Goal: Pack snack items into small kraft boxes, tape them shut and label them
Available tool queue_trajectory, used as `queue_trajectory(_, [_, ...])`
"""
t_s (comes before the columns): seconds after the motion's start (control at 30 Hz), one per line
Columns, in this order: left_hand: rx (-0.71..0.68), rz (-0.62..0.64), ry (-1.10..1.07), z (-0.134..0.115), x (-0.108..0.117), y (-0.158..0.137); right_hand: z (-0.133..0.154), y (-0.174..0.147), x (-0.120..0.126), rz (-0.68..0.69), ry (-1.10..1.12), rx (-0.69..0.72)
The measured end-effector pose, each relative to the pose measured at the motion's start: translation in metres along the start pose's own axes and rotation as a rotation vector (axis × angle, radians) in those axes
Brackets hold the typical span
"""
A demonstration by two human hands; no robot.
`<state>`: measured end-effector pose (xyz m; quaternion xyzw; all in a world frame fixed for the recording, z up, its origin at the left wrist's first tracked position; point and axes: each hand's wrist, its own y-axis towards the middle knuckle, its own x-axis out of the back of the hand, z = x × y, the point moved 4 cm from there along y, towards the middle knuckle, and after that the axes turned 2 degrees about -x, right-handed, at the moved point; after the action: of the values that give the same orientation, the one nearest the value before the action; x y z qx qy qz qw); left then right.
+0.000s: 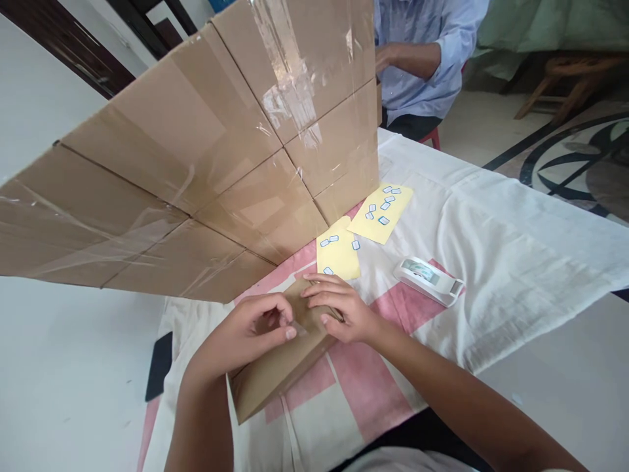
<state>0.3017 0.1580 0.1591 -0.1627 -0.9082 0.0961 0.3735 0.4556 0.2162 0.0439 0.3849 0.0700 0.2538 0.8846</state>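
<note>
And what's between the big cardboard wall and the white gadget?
In the head view, two yellow papers with small blue-edged labels lie between the cardboard wall and the white gadget.

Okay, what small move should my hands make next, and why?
Probably press the clear film, perhaps tape, onto the small cardboard box: it shows beside the thumb of your left hand, while your right hand rests on the box.

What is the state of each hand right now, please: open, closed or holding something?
Left hand: fingers curled at a clear strip; whether it is pinched cannot be told.
Right hand: partly open, resting on the cardboard box.
</note>
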Motion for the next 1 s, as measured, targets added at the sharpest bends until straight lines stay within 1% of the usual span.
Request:
queue_trajectory(0.13, [0.042, 0.025, 0.077, 0.001, -0.003, 0.011, 0.0, 0.0, 0.0, -0.01, 0.003, -0.008])
queue_trajectory(0.2, [0.07, 0.013, 0.121, 0.004, -0.006, 0.015, 0.0, 0.0, 0.001, -0.02, 0.002, -0.001])
queue_trajectory(0.3, [0.116, -0.03, 0.167, 0.01, -0.007, 0.016, 0.001, 0.0, 0.001, -0.023, -0.008, 0.01])
queue_trajectory(0.37, [0.124, -0.033, 0.168, 0.013, -0.008, 0.015, 0.0, 0.0, 0.001, -0.023, -0.01, 0.018])
queue_trajectory(0.47, [0.136, -0.03, 0.193, 0.012, -0.009, 0.015, -0.001, 0.0, 0.001, -0.019, -0.003, 0.027])
queue_trajectory(0.53, [0.147, -0.045, 0.257, 0.01, -0.009, 0.015, -0.001, 0.0, 0.0, -0.018, 0.003, 0.025])
queue_trajectory(0.63, [0.1, -0.112, 0.405, 0.004, -0.008, 0.014, -0.002, -0.001, 0.001, -0.03, 0.02, 0.024])
queue_trajectory(0.7, [0.063, -0.193, 0.509, 0.003, -0.006, 0.013, -0.002, -0.001, 0.001, -0.031, 0.027, 0.023])
queue_trajectory(0.77, [0.055, -0.281, 0.556, 0.007, -0.005, 0.013, -0.003, -0.001, 0.001, -0.023, 0.025, 0.017])
queue_trajectory(0.83, [0.068, -0.329, 0.504, 0.016, -0.004, 0.013, -0.003, -0.001, 0.001, -0.02, 0.02, 0.018])
queue_trajectory(0.87, [0.083, -0.328, 0.442, 0.02, -0.005, 0.014, -0.003, -0.001, 0.0, -0.018, 0.018, 0.018])
queue_trajectory(0.9, [0.103, -0.304, 0.367, 0.025, -0.007, 0.015, -0.003, 0.0, 0.0, -0.017, 0.017, 0.018])
queue_trajectory(1.0, [0.165, -0.175, 0.142, 0.032, -0.014, 0.018, -0.001, 0.001, 0.0, -0.008, 0.025, 0.01])
